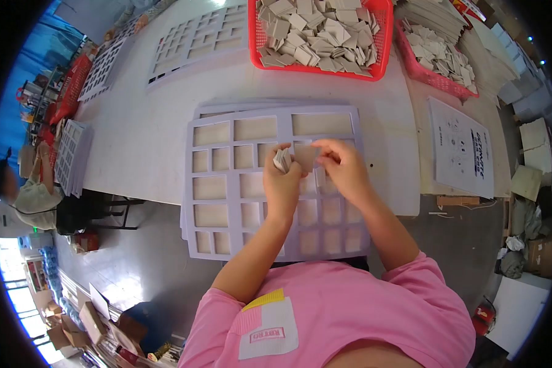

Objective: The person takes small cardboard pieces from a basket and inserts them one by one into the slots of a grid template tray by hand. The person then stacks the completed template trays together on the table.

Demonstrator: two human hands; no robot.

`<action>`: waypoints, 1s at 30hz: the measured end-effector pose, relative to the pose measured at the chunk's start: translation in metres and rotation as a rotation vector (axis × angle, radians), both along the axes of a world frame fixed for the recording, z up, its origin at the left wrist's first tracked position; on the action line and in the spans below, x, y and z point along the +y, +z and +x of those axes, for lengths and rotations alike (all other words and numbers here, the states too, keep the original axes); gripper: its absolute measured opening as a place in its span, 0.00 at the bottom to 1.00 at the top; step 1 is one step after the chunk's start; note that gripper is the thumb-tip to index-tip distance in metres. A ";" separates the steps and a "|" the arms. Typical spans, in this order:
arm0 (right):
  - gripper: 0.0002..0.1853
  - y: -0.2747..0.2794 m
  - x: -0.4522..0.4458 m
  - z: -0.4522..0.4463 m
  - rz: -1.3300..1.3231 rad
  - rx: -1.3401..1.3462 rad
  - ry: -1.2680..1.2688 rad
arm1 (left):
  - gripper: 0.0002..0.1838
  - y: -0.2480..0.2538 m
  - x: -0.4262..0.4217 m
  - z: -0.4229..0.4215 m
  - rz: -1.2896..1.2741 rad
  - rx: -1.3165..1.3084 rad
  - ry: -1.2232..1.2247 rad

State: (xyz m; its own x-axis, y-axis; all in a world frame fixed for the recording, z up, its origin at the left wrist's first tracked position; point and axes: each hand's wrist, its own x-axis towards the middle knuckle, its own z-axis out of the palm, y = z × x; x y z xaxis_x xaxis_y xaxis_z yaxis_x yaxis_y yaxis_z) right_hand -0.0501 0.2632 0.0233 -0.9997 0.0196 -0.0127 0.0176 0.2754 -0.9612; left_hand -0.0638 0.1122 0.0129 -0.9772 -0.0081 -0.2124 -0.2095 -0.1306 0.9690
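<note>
My left hand [281, 181] is closed around a small stack of grey-white cardboard pieces [282, 160]. Between my two hands is a single flat cardboard piece [303, 157], its right edge pinched by the fingers of my right hand [343, 168]. Both hands are above a pale lavender frame board [233, 178] with rectangular openings of several sizes. This board lies on top of other similar boards, whose edges show at the back and left. Parts of the openings under my hands and forearms are hidden.
A red basket [383, 61] full of cardboard pieces stands at the table's back, with a pink basket [405, 58] of more pieces to its right. A printed sheet [463, 147] lies at right. Another frame board [196, 43] is back left. A person [36, 196] sits far left.
</note>
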 end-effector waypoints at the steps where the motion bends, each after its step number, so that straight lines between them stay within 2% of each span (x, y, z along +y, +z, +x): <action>1: 0.11 -0.002 0.008 -0.006 -0.022 -0.033 -0.013 | 0.22 -0.001 0.001 -0.001 -0.001 0.004 0.001; 8: 0.14 -0.003 0.011 -0.006 -0.155 -0.203 -0.017 | 0.22 -0.007 -0.011 -0.006 0.080 -0.024 0.082; 11: 0.19 0.002 0.013 0.009 0.134 -0.102 0.008 | 0.21 -0.012 -0.022 -0.008 0.119 -0.031 0.119; 14: 0.23 0.013 0.021 0.033 0.325 0.118 0.074 | 0.21 -0.005 -0.030 -0.006 0.140 -0.045 0.129; 17: 0.22 0.005 0.026 0.055 0.512 0.169 0.260 | 0.22 -0.004 -0.036 -0.004 0.153 -0.061 0.120; 20: 0.17 -0.004 0.029 0.059 0.569 0.242 0.327 | 0.22 -0.004 -0.036 -0.002 0.165 -0.080 0.115; 23: 0.12 -0.014 0.033 0.055 0.487 0.297 0.228 | 0.22 -0.006 -0.036 -0.001 0.164 -0.084 0.102; 26: 0.07 -0.006 0.037 0.032 0.297 0.097 -0.015 | 0.22 -0.009 -0.037 0.002 0.167 -0.073 0.080; 30: 0.06 0.004 0.046 -0.015 0.266 0.122 0.000 | 0.21 -0.005 -0.036 0.004 0.155 -0.072 0.051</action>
